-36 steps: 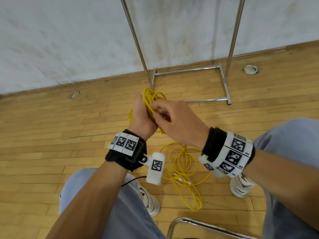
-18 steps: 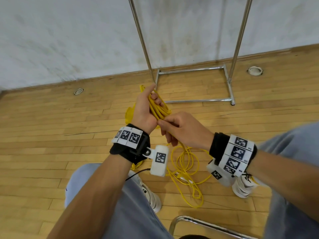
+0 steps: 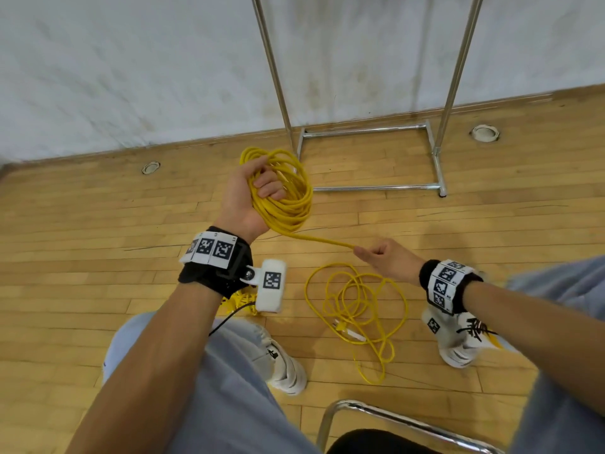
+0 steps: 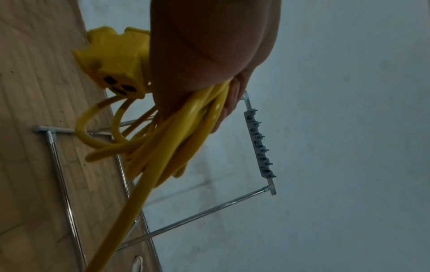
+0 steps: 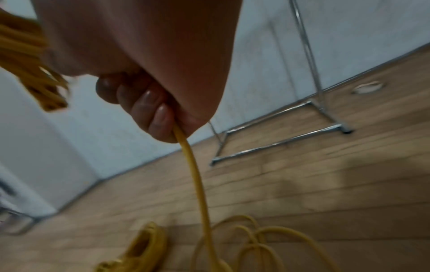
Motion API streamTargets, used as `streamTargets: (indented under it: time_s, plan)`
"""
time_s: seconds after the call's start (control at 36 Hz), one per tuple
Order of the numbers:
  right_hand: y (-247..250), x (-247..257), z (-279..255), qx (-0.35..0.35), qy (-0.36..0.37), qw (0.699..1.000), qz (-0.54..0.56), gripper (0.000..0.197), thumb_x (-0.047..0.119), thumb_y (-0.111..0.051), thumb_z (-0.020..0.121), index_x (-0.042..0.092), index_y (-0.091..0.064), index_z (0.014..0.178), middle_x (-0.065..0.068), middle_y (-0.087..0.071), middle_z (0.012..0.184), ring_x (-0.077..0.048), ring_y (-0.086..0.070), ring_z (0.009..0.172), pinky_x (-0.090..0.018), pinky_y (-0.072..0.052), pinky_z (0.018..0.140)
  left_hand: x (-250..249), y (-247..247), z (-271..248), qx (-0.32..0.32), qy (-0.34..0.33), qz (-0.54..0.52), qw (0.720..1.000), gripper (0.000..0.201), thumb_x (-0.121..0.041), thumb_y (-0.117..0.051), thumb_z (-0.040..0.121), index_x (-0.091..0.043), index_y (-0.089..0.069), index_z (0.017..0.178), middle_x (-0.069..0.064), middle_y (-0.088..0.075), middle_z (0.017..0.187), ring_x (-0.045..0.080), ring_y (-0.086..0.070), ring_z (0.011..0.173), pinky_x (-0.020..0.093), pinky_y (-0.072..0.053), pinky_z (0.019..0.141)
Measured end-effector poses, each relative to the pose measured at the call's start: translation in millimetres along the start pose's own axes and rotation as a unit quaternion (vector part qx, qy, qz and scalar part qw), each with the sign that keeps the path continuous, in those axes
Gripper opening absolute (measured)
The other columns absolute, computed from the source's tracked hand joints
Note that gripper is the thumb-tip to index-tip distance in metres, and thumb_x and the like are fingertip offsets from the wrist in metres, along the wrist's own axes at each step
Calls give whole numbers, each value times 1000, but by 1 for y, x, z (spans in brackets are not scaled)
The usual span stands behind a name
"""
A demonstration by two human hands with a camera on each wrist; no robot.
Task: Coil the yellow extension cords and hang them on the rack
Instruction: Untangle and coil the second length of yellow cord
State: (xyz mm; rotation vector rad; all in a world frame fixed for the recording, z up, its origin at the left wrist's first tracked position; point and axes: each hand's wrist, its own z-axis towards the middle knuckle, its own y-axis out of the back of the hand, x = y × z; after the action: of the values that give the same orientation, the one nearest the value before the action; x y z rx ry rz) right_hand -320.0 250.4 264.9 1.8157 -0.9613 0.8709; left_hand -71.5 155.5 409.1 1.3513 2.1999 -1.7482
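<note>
Left hand (image 3: 244, 194) grips one coiled yellow cord (image 3: 288, 204); right hand (image 3: 386, 262) pinches its strand; perhaps another lies underfoot.

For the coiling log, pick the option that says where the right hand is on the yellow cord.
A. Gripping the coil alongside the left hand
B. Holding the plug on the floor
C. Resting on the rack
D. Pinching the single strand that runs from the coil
D: the right hand pinches the strand leading from the coil that the left hand holds.
</note>
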Motion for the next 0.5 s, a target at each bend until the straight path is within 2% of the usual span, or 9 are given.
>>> streamTargets:
  time_s: [0.06, 0.08, 0.17, 0.22, 0.31, 0.42, 0.44, 0.47, 0.5]
  plan:
    - [6, -23, 0, 1, -56, 998, 10, 79, 89, -55, 73, 11, -58, 66, 4, -24, 52, -11, -20, 44, -25, -26, 52, -4, 7, -6, 14, 3, 9, 1000, 25, -20, -53, 97, -21, -41, 75, -10, -33, 48, 6, -32, 40, 20, -23, 52]
    - [8, -33, 0, 5, -77, 997, 21, 82, 89, -57, 73, 7, -63, 70, 4, -24, 52, -12, -20, 45, -26, -29, 55, -6, 10, -9, 17, 3, 16, 1000, 25, -20, -52, 98, -20, -43, 75, -10, -32, 48, 5, -32, 40, 20, -23, 52]
    - [15, -46, -5, -10, -111, 994, 8, 64, 79, -59, 79, 22, -40, 56, 7, -21, 48, -11, -18, 42, -27, -24, 55, -13, 24, -19, 22, 11, 33, 999, 24, -22, -49, 100, -18, -46, 77, -10, -33, 47, 6, -32, 40, 20, -22, 52]
    - [19, -50, -3, -43, -133, 990, -5, 67, 78, -61, 76, 25, -28, 51, 7, -22, 46, -12, -20, 41, -28, -24, 54, -18, 33, -25, 28, 19, 46, 998, 23, -23, -49, 99, -17, -49, 77, -10, -34, 47, 6, -32, 39, 19, -24, 50]
    - [26, -48, 6, -99, -165, 981, -30, 73, 83, -64, 70, 24, -26, 50, 5, -22, 45, -13, -23, 41, -30, -30, 56, -20, 45, -33, 32, 34, 91, 995, 21, -22, -48, 99, -16, -50, 79, -11, -33, 47, 6, -32, 38, 20, -27, 47]
    - [40, -16, 18, -172, -154, 973, 19, 72, 85, -71, 58, 24, -32, 57, 5, -24, 50, -14, -26, 44, -31, -28, 57, -12, 56, -36, 51, 96, 147, 983, 24, -27, -46, 101, -13, -51, 82, -11, -32, 47, 4, -34, 36, 21, -27, 45]
    - [42, -8, 22, -184, -150, 971, 39, 67, 84, -73, 56, 24, -43, 63, 5, -28, 53, -14, -28, 46, -31, -30, 58, -9, 57, -36, 58, 118, 156, 979, 24, -28, -47, 101, -13, -52, 83, -11, -30, 47, 4, -35, 36, 21, -27, 45]
    - [45, 0, 26, -196, -145, 968, 67, 64, 80, -77, 58, 23, -58, 77, 5, -33, 57, -14, -32, 49, -30, -33, 59, -5, 57, -35, 72, 139, 164, 974, 24, -29, -49, 101, -13, -51, 84, -11, -28, 48, 4, -35, 36, 21, -27, 45]
    - [47, 7, 29, -204, -140, 964, 98, 68, 73, -80, 65, 18, -66, 103, 5, -40, 64, -14, -37, 53, -29, -37, 59, -1, 56, -34, 89, 159, 173, 968, 24, -30, -50, 102, -12, -50, 85, -10, -28, 49, 4, -34, 36, 22, -27, 45]
